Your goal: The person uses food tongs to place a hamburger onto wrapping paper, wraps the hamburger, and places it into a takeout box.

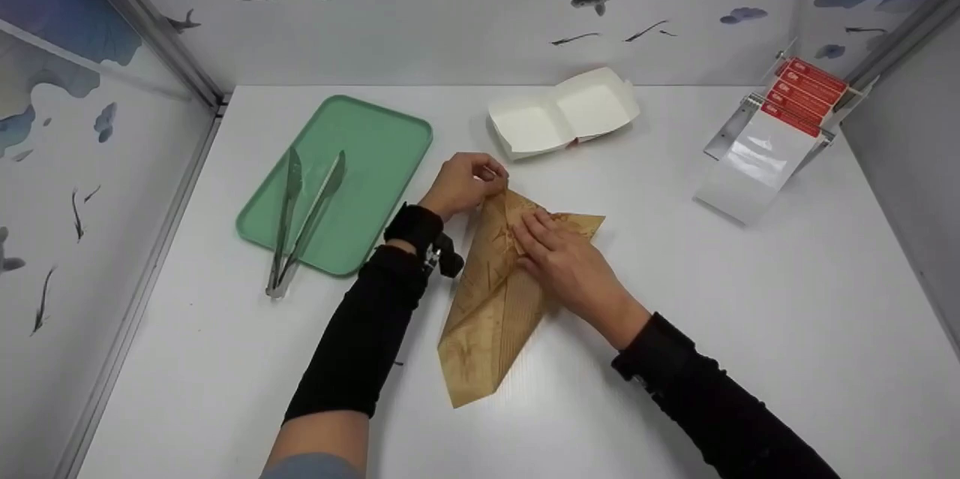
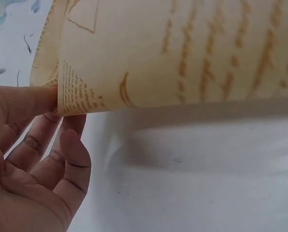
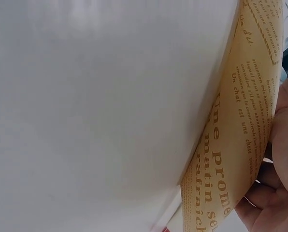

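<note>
A folded sheet of brown printed wrapping paper (image 1: pixel 487 299) lies slantwise on the white table, with script-like lettering on it. At its far left corner my left hand (image 1: pixel 469 182) pinches the paper's edge between thumb and fingers; the left wrist view shows that edge in the fingers (image 2: pixel 37 101). My right hand (image 1: pixel 566 261) lies over the upper right part of the paper, its fingers extended and pressing on the fold. In the right wrist view the paper (image 3: pixel 236 130) curves up beside the palm. Whatever may lie inside the wrap is hidden.
To the left a green tray (image 1: pixel 375 134) carries metal tongs (image 1: pixel 279 239), whose hinge end sticks out over the near rim. An opened white box (image 1: pixel 529 122) stands behind the paper. At the back right is a clear holder (image 1: pixel 757 156) with red-topped packets (image 1: pixel 806 96). Patterned walls enclose the table.
</note>
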